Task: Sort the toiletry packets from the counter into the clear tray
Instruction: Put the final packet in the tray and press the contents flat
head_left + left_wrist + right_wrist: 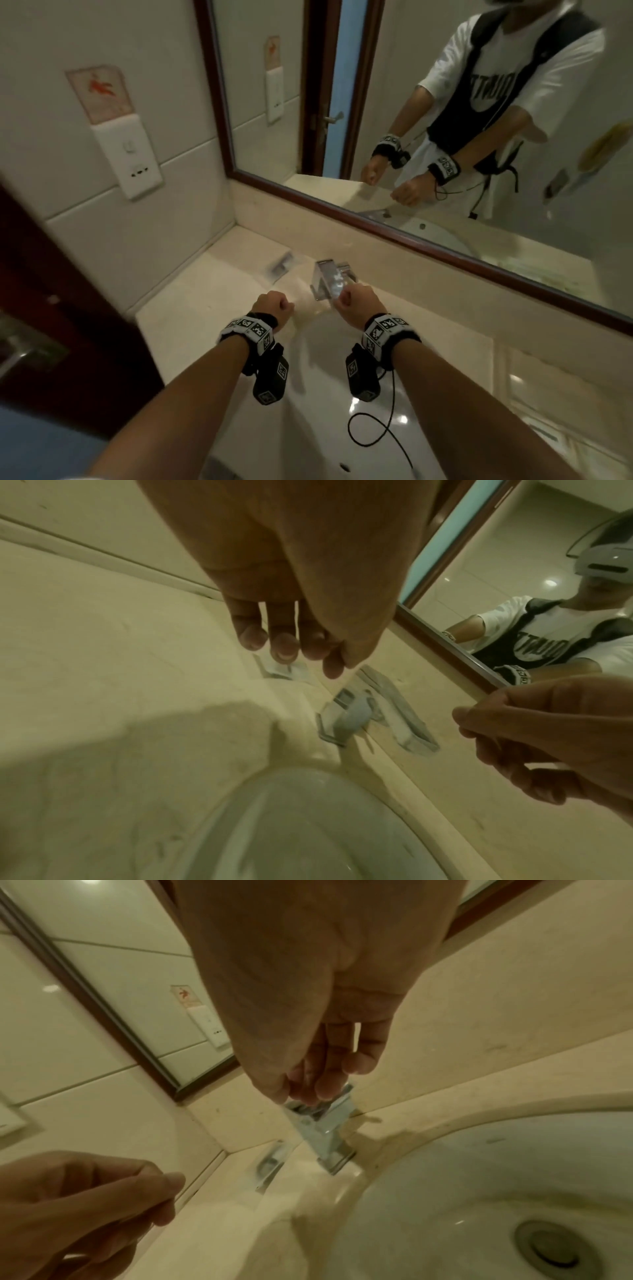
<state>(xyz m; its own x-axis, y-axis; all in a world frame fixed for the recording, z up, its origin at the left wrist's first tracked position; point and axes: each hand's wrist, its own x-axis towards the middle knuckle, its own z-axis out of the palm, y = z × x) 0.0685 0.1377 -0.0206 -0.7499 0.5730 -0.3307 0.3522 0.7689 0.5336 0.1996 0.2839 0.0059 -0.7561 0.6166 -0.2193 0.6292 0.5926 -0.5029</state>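
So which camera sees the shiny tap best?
The right wrist view: the tap sits mid-frame, sharp, spout reaching toward the sink. The head view shows it smaller, partly behind the right hand. The left wrist view shows it blurred.

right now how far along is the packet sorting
Nothing looks done: no packet shows clearly. A blurred clear item, maybe the tray, sits on the counter left of the faucet. The left hand and right hand are curled and hold nothing. All the sorting seems left.

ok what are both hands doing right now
Left hand: closed, holding nothing.
Right hand: closed, nothing seen in it.
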